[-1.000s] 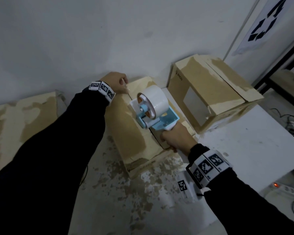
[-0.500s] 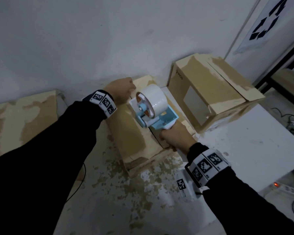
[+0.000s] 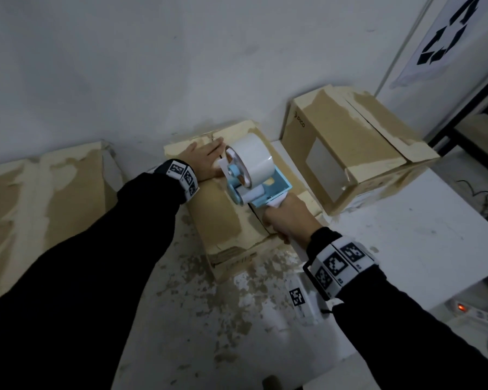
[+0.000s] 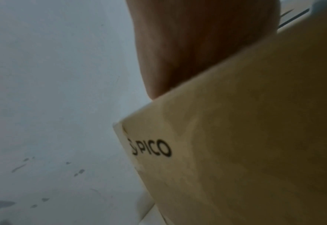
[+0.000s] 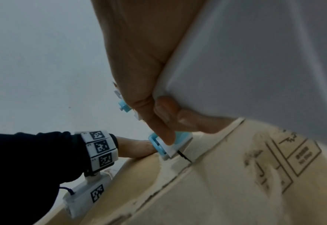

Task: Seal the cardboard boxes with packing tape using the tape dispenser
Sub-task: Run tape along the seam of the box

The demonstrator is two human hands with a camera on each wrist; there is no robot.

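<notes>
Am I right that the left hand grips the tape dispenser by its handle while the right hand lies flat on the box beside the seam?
Not quite: the hands are swapped. The head view shows the right hand gripping the tape dispenser by its handle, and the left hand lying flat on the box beside the seam. The rest stands.

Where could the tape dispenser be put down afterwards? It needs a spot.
Bare white tabletop lies right of the middle box, in front of the taller box. The near table is bare but stained. The middle box top is crowded: left hand, tape dispenser, right hand.
</notes>
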